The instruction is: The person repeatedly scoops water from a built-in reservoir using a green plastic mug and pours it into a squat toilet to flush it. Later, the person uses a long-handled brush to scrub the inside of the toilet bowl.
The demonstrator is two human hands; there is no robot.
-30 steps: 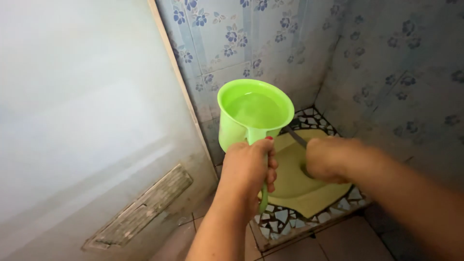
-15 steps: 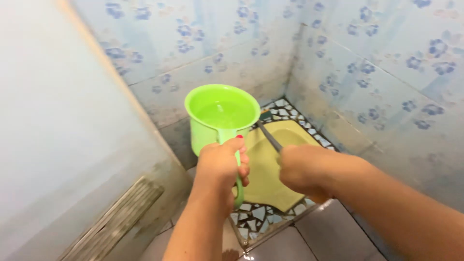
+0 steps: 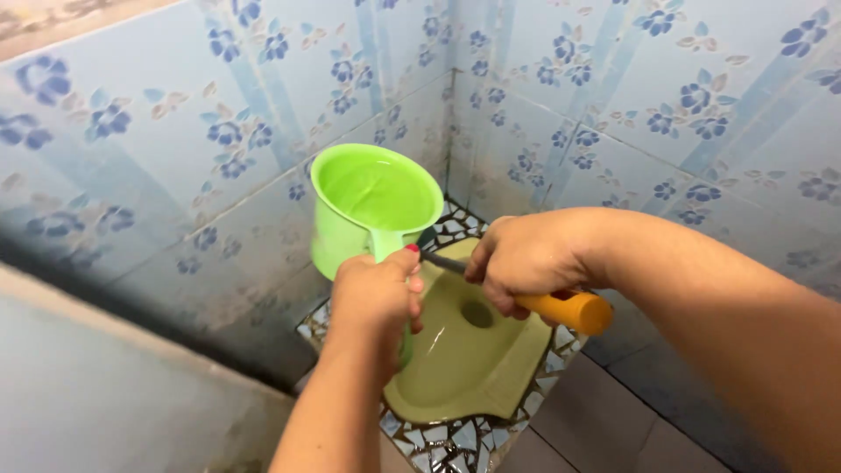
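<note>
Green water dipper (image 3: 375,206), full, is gripped by left hand (image 3: 375,293); right hand (image 3: 524,258) clamps the orange-handled brush (image 3: 561,308) above the squat toilet (image 3: 464,359).

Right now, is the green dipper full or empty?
Nearly full. The green dipper, held by its handle in the left hand, shows a water surface close below its rim and is roughly upright.

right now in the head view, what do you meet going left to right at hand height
green water scoop → left hand on its handle → right hand → orange handle sticking out of that hand
</note>
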